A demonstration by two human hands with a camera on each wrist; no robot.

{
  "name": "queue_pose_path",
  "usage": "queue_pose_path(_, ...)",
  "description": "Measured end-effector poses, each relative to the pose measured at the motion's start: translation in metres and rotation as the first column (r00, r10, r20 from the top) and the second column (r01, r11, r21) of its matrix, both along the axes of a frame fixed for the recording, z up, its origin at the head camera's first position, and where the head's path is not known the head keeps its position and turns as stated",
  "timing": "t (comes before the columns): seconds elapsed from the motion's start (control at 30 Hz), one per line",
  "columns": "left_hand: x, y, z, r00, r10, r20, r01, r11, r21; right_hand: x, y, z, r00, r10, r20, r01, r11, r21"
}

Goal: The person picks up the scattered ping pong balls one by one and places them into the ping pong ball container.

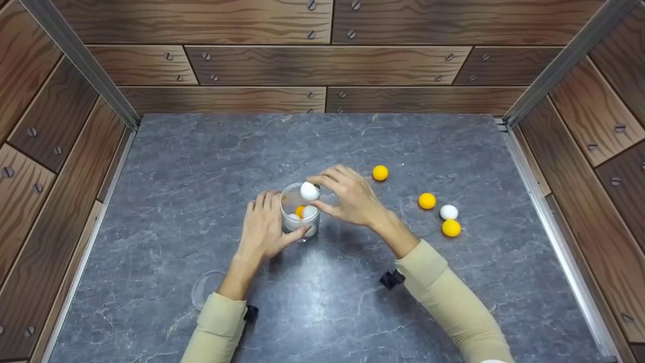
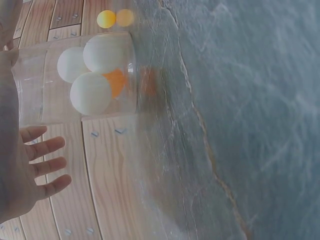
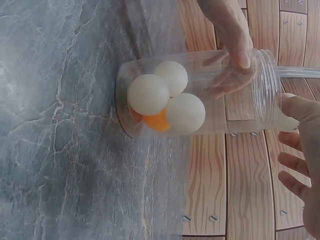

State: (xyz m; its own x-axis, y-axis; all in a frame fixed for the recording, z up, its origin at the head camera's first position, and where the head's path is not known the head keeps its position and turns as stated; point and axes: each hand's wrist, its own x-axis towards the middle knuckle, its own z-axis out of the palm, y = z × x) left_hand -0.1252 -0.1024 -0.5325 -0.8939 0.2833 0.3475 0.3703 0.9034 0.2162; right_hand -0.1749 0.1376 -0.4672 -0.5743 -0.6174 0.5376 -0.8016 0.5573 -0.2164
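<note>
1. A white ball (image 1: 309, 191) is pinched between thumb and fingers by the right grip (image 1: 350, 199), just above the mouth of the clear jar (image 3: 267, 87); whether the rim is touched cannot be told.
2. The jar, upright on the counter (image 1: 166, 201), is held by the left grip (image 1: 264, 227), with the thumb on the near side and fingers on the far side.
3. Three white balls (image 3: 148, 95) and an orange ball (image 3: 159, 120) can be seen low in the jar, and plenty of room is left above them.
4. For a clean release, the ball is best brought over the middle of the mouth and lowered slightly, so that the rim is not struck.
5. The pinch should be loosened gently, as a smooth, light ball may be sprung sideways by a hard squeeze.
6. The jar should be held steady but not squeezed, since its wall may be thin.
7. Knocks should be avoided around the loose balls (image 1: 427, 200) at the right; they could easily be set rolling.
8. The clear lid (image 1: 207, 290), by the left forearm, is best left undisturbed.
</note>
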Motion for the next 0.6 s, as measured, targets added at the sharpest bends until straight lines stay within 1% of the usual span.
queue_pose_path(0.23,-0.0004,0.0,-0.0009,1.0,0.002,-0.009,-0.003,1.0,-0.007,-0.0009,-0.0042,0.0022,0.996,0.039,0.077,-0.04,0.999,0.01)
queue_pose_path(0.33,-0.0007,0.0001,-0.0012,1.0,0.002,-0.004,-0.002,1.0,0.008,-0.001,-0.0057,0.0032,0.993,0.047,0.104,-0.049,0.999,0.016)
queue_pose_path(0.5,-0.0008,0.0004,-0.0012,1.0,-0.002,0.015,0.002,0.999,0.042,-0.0009,-0.0073,0.004,0.99,0.051,0.13,-0.056,0.998,0.032)
queue_pose_path(0.6,-0.0007,0.0006,-0.0011,1.0,-0.002,0.015,0.001,0.999,0.037,-0.0013,-0.0081,0.0044,0.989,0.055,0.139,-0.062,0.997,0.042)
